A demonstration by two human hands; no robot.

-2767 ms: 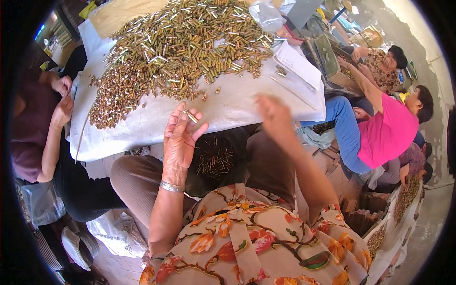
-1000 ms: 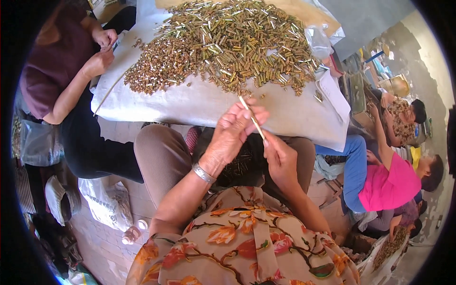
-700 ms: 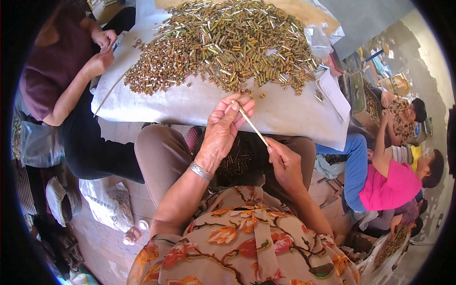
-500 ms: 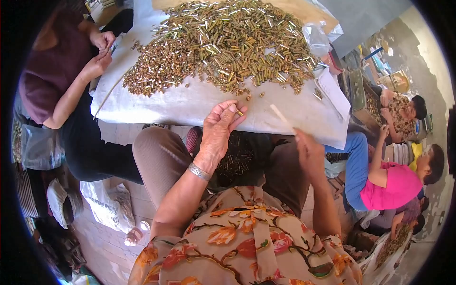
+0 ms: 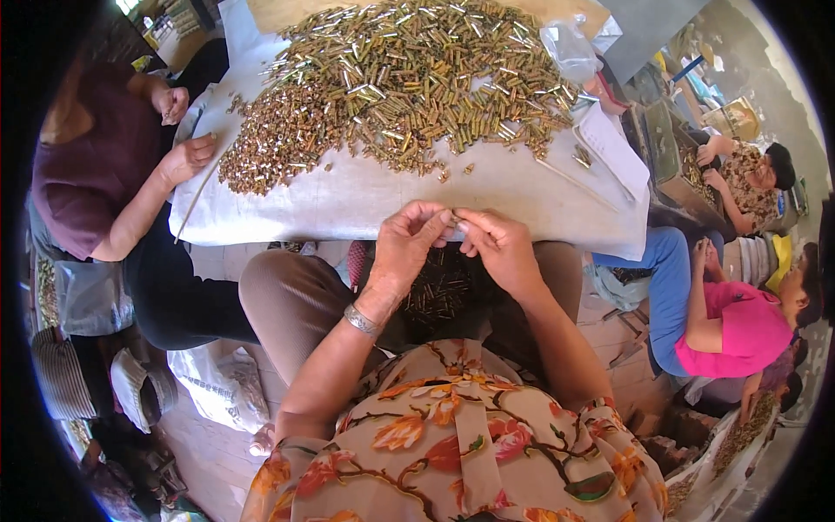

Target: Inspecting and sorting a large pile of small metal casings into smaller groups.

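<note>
My left hand (image 5: 409,244) and my right hand (image 5: 497,248) meet at the near edge of the cloth-covered table, fingertips almost touching. Between them is a small brass-coloured metal tube (image 5: 455,218), mostly hidden by the fingers. Both thumbs and forefingers pinch it. Beyond my hands lies a wide heap of brass-coloured tubes (image 5: 452,87). A pile of shorter, nut-like brass pieces (image 5: 270,143) joins it at the left. A thin pale stick (image 5: 576,183) rests on the cloth to the right of my hands.
A dark container with tubes (image 5: 435,291) sits between my knees, under the table edge. White paper (image 5: 611,148) and a clear plastic bag (image 5: 570,50) lie at the table's right. A person in a maroon top (image 5: 96,165) works at the left; others sit at the right.
My right hand has let go of the pale stick, now on the cloth, and has come left to meet my left hand at the tube. The left-hand person's hands have moved apart.
</note>
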